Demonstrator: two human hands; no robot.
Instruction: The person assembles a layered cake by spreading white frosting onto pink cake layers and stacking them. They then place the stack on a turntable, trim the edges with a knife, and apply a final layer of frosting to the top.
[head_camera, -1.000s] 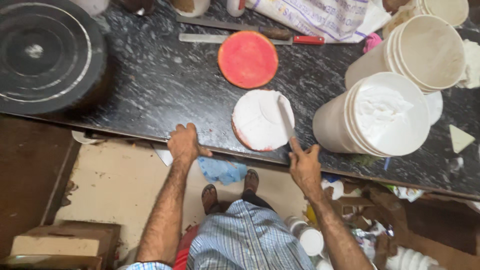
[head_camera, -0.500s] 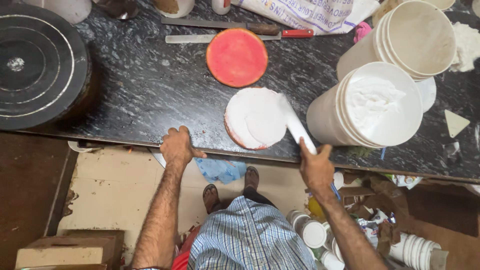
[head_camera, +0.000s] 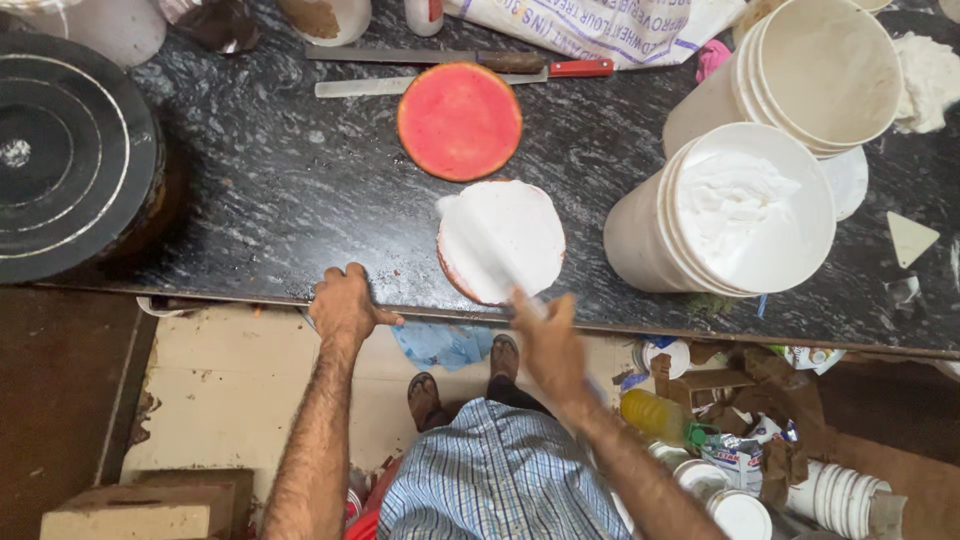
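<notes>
- Left hand (head_camera: 343, 303) grips the worktop's (head_camera: 280, 190) near edge, fingers curled over it.
- Right hand (head_camera: 548, 345) (blurred) grasps a spatula (head_camera: 490, 252) lying across the white-iced cake (head_camera: 503, 240) by that edge.

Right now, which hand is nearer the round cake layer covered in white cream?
Right. The right hand is just below the cream-covered cake layer, drawing a spatula across it; the left hand grips the counter edge, off to its left.

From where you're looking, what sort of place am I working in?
Probably a small cake-making workshop or bakery. A cream-covered cake layer and a bare red cake layer lie on the dark stone counter, beside a white bucket of cream and a black turntable.
</notes>
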